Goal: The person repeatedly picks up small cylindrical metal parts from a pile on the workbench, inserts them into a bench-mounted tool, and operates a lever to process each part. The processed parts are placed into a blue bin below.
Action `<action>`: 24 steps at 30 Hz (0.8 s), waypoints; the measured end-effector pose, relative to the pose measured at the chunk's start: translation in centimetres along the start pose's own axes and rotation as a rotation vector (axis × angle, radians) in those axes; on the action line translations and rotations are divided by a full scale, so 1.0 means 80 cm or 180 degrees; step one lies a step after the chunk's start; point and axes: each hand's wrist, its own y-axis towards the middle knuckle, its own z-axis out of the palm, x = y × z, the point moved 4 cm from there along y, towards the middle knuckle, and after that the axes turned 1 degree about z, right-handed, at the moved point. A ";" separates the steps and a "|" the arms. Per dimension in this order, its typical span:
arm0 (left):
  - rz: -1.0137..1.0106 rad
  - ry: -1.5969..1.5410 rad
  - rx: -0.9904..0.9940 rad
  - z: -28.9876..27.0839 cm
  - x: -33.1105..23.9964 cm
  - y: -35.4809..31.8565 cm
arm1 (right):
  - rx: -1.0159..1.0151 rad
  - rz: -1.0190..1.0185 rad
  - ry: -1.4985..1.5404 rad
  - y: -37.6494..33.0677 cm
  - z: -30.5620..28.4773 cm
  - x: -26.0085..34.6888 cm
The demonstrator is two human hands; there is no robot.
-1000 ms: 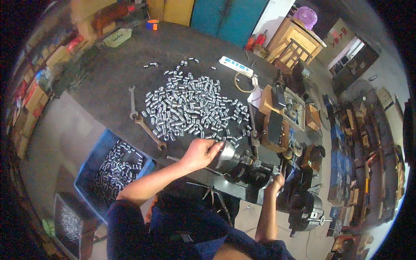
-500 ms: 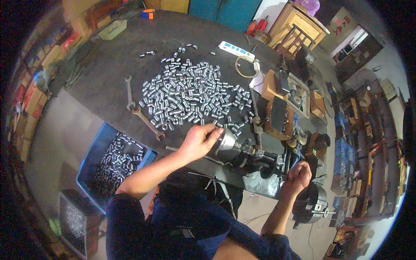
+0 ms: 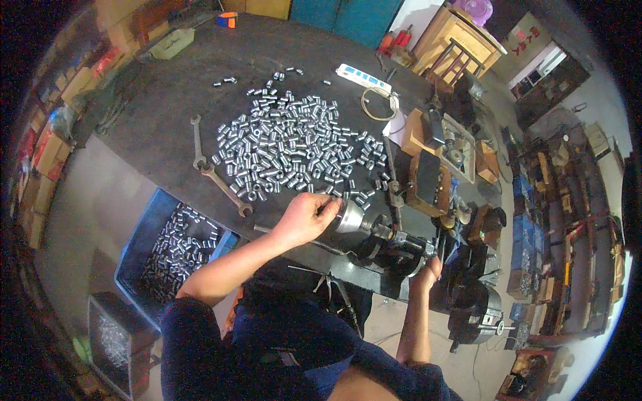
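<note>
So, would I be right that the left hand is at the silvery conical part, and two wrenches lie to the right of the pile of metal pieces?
Not quite: the two wrenches lie to the left of the pile of metal pieces, as the head view shows. The left hand is at the silvery conical part.

- Your sleeves (image 3: 194, 341) are navy.
- Your cone (image 3: 351, 220) and parts (image 3: 287, 148) are silver.
- Your bench (image 3: 150, 100) is dark grey.
- Your crate (image 3: 144, 224) is blue.
- You have a white power strip (image 3: 363, 77) with blue patches.
- Your block (image 3: 227, 20) is orange and blue.
</note>
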 end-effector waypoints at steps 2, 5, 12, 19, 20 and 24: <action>-0.0020 0.0041 0.0016 -0.002 -0.009 0.001 | 0.0063 -0.0717 -0.0513 0.041 0.006 0.012; 0.0010 0.0206 0.0050 -0.008 -0.007 0.002 | 0.0231 -0.0922 -0.0953 0.064 0.039 0.050; -0.0234 -0.0277 0.0178 -0.013 -0.001 -0.002 | 0.0770 -0.1325 0.0444 -0.037 0.040 0.123; -0.0972 -0.0524 0.0039 -0.037 0.019 -0.012 | 0.0440 -0.0342 0.0217 -0.064 -0.019 0.042; -0.0945 -0.0356 -0.0043 -0.044 0.022 -0.016 | 0.0316 -0.0545 -0.0215 -0.031 -0.048 0.009; -0.1219 -0.0029 -0.0426 -0.092 0.059 -0.052 | 0.0364 -0.1157 -0.1156 0.048 -0.008 0.005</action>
